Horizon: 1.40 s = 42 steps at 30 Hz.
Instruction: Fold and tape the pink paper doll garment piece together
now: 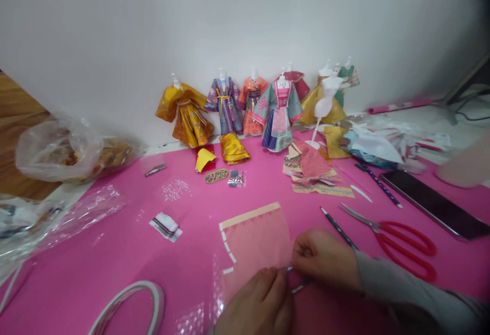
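Observation:
A pink sheet (254, 238), paper or cloth, lies flat, with a tan band along its upper edge. Short white tape strips (227, 244) line its notched left edge. My left hand (260, 302) rests on the lower part of the sheet, its fingers bent and close together, pressing it down. Thumb and fingers of my right hand (325, 258) pinch at the sheet's lower right edge, beside another white strip. What exactly sits in that pinch is hidden. A roll of white tape (156, 307) stands at the lower left.
Red-handled scissors (406, 240), a dark pencil (339, 226) and a phone (436, 205) lie at right. Several dressed mini mannequins (281, 115) stand along the wall. Scraps (312, 166), loose beads (176, 190) and a plastic bag (57, 156) also surround the pink work surface (115, 245).

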Each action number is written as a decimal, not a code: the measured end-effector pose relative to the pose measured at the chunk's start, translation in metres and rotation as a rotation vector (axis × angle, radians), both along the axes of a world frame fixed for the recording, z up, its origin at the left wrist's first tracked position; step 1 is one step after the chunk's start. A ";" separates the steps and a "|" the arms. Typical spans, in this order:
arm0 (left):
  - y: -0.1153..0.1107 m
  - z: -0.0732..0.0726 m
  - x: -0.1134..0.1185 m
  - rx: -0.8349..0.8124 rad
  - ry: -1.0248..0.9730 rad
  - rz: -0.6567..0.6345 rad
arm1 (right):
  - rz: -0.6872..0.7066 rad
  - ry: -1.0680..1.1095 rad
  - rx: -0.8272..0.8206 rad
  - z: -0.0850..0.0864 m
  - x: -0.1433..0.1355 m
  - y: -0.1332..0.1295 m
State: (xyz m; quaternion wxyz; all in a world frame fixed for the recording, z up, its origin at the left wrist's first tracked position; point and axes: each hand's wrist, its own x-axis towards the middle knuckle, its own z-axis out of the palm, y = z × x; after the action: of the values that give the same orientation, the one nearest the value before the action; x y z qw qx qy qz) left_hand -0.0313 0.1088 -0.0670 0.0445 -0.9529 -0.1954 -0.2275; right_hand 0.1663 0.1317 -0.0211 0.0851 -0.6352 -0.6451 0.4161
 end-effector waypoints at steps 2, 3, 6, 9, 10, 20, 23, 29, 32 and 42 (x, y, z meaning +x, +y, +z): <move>0.001 -0.002 -0.001 0.030 0.013 -0.013 | -0.011 -0.004 -0.008 -0.001 0.000 0.000; 0.001 -0.003 -0.001 0.052 0.013 -0.014 | -0.017 -0.001 -0.016 -0.001 0.000 0.000; 0.002 -0.003 0.001 0.098 0.004 -0.021 | -0.044 0.017 -0.028 -0.002 0.001 -0.003; 0.003 0.000 0.003 0.100 0.012 -0.024 | -0.070 0.032 -0.036 -0.003 0.000 -0.006; 0.003 0.000 0.003 0.101 0.015 -0.025 | -0.077 0.034 -0.037 -0.003 -0.001 -0.007; -0.001 -0.004 -0.002 -0.050 -0.003 0.025 | -0.062 0.007 -0.006 -0.004 -0.002 -0.007; -0.003 -0.011 -0.004 -0.118 0.035 0.042 | -0.050 0.003 0.000 -0.004 -0.002 -0.006; -0.002 -0.009 -0.001 -0.083 0.034 0.053 | -0.048 -0.017 0.024 -0.004 -0.003 -0.004; -0.002 -0.005 0.001 -0.030 -0.018 0.044 | -0.050 -0.025 0.035 -0.006 -0.002 -0.004; -0.005 -0.021 -0.009 -0.076 0.120 0.045 | -0.058 -0.054 0.042 -0.006 -0.002 -0.003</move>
State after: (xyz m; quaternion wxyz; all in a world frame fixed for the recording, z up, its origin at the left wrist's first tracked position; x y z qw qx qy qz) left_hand -0.0403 0.1034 -0.0877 0.0251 -0.9612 -0.2223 -0.1611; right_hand 0.1640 0.1286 -0.0271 0.0933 -0.6627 -0.6370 0.3825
